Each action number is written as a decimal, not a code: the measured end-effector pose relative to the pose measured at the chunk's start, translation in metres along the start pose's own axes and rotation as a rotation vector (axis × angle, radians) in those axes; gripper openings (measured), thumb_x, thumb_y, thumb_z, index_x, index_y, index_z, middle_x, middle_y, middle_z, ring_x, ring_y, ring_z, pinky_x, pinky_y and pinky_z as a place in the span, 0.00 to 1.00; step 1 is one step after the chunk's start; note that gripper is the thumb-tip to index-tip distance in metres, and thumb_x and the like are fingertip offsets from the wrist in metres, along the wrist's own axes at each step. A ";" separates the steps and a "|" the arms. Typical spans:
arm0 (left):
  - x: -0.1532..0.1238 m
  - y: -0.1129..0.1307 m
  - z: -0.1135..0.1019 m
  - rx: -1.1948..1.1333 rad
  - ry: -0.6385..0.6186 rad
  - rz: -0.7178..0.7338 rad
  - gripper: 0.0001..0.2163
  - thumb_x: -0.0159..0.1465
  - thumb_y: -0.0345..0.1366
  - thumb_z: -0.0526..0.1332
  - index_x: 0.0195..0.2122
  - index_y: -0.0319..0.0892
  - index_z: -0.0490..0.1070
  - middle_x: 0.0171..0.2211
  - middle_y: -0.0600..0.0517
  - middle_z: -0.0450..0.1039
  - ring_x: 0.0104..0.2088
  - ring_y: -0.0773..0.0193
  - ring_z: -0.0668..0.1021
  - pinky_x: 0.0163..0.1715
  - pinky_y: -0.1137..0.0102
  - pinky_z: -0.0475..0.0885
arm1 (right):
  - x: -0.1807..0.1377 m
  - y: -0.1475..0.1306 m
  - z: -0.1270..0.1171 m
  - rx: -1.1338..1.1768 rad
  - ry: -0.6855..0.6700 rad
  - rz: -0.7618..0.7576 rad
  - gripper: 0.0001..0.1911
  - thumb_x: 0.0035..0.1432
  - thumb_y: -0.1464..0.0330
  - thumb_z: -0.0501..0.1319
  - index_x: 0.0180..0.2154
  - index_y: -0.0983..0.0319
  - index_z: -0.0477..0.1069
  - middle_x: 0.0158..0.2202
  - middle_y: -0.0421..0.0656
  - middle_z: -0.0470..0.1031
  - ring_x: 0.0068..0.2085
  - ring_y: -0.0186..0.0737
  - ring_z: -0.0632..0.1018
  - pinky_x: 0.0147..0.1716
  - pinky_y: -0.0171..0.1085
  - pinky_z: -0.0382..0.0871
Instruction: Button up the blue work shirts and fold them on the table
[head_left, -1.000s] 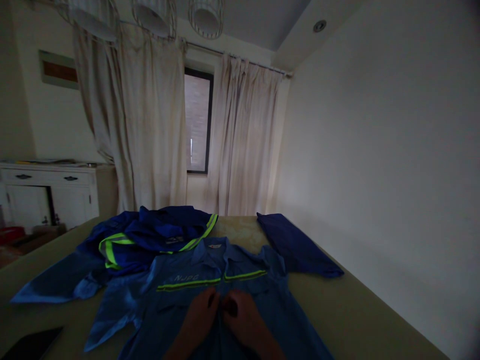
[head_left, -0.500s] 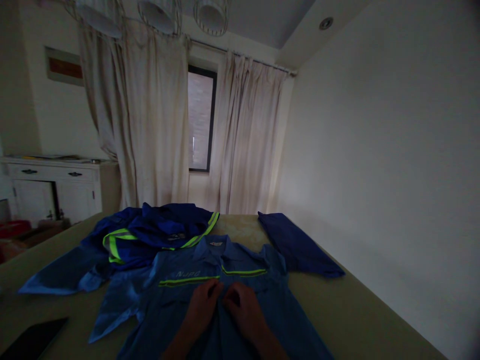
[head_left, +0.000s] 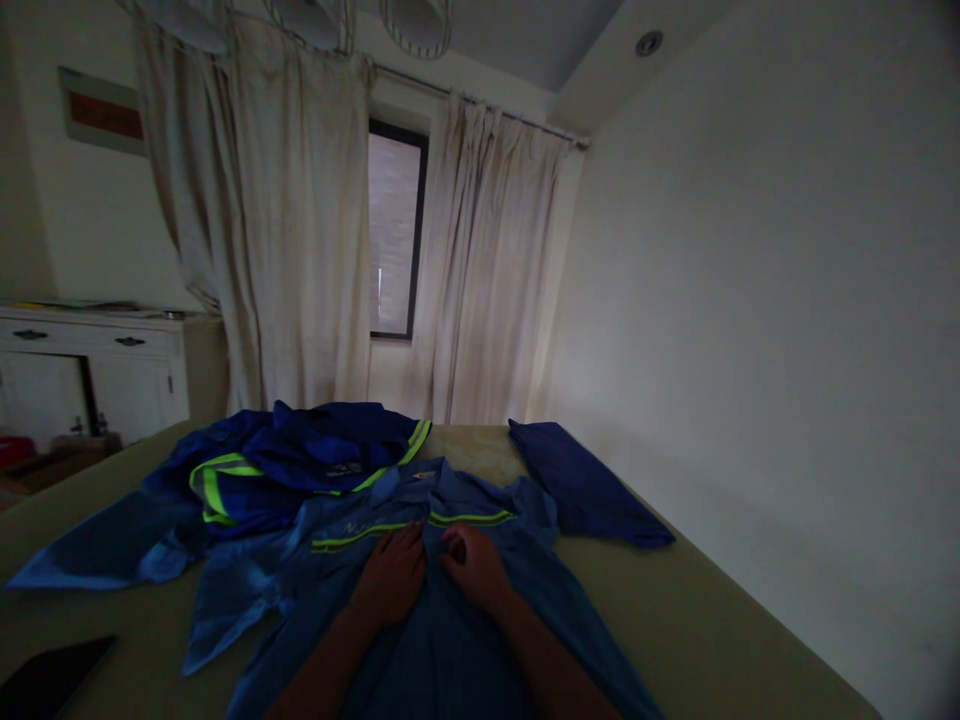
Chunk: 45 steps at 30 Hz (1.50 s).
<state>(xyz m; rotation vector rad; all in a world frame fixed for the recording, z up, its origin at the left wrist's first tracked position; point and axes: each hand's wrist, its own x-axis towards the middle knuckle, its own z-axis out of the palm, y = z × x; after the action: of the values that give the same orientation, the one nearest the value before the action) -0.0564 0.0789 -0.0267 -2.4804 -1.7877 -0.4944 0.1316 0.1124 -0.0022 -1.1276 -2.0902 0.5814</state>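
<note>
A blue work jacket [head_left: 442, 650] with yellow-green stripes across the chest lies front up, its collar pointing away from me. My left hand [head_left: 391, 578] rests flat on the chest just below the stripe, fingers stretched out and covering part of the lettering. Beside it, across the front closure, my right hand [head_left: 474, 568] is closed, thumb and fingers curled together at the jacket's front edge. What exactly sits between those fingertips is too dark to make out, but they touch the cloth. One sleeve spreads out to the left.
Behind the jacket lies a crumpled dark blue garment [head_left: 300, 450] with reflective bands. A folded navy garment [head_left: 585, 485] is near the table's right edge. A flat black object [head_left: 56, 675] lies at the front left of the table [head_left: 720, 640]. A white cabinet [head_left: 135, 385] stands beyond.
My left hand has gone from a pinch at the front closure to lying flat on the chest. Both hands have moved slightly up toward the collar. The view has shifted slightly.
</note>
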 end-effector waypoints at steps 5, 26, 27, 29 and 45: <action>0.005 -0.002 -0.007 -0.103 0.089 -0.040 0.19 0.73 0.34 0.49 0.58 0.47 0.74 0.65 0.48 0.70 0.66 0.56 0.70 0.68 0.55 0.60 | -0.040 -0.024 -0.013 -0.077 -0.109 -0.046 0.06 0.54 0.69 0.67 0.37 0.59 0.76 0.33 0.37 0.78 0.34 0.37 0.76 0.36 0.33 0.64; -0.030 0.040 -0.003 -0.982 -0.247 -0.349 0.31 0.61 0.61 0.57 0.51 0.37 0.72 0.36 0.46 0.80 0.29 0.57 0.80 0.26 0.66 0.74 | -0.106 -0.025 -0.015 -0.010 -0.086 -0.055 0.08 0.70 0.67 0.57 0.38 0.57 0.73 0.41 0.42 0.77 0.43 0.42 0.78 0.45 0.37 0.69; -0.031 0.040 -0.006 -0.960 -0.251 -0.353 0.31 0.60 0.60 0.59 0.51 0.37 0.73 0.39 0.45 0.80 0.32 0.55 0.81 0.28 0.65 0.75 | -0.106 -0.024 -0.015 -0.007 -0.077 -0.055 0.08 0.70 0.66 0.57 0.37 0.57 0.73 0.41 0.42 0.77 0.42 0.42 0.78 0.44 0.37 0.69; -0.033 0.042 -0.010 -0.978 -0.192 -0.309 0.30 0.57 0.57 0.64 0.52 0.39 0.73 0.46 0.43 0.80 0.42 0.51 0.81 0.38 0.62 0.78 | -0.106 -0.021 -0.015 0.011 -0.063 -0.050 0.09 0.71 0.65 0.56 0.38 0.57 0.73 0.40 0.42 0.76 0.42 0.41 0.78 0.44 0.37 0.69; -0.030 0.051 -0.008 -0.780 -0.096 -0.260 0.18 0.65 0.52 0.52 0.27 0.43 0.67 0.29 0.53 0.71 0.32 0.60 0.73 0.34 0.67 0.65 | -0.103 -0.019 -0.016 0.073 -0.123 -0.062 0.08 0.69 0.65 0.59 0.36 0.59 0.73 0.39 0.42 0.76 0.41 0.40 0.78 0.43 0.35 0.67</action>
<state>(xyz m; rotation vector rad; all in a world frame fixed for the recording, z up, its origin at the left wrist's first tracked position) -0.0196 0.0325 -0.0198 -2.7317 -2.3036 -1.3342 0.1738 0.0158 -0.0162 -1.0047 -2.1809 0.7074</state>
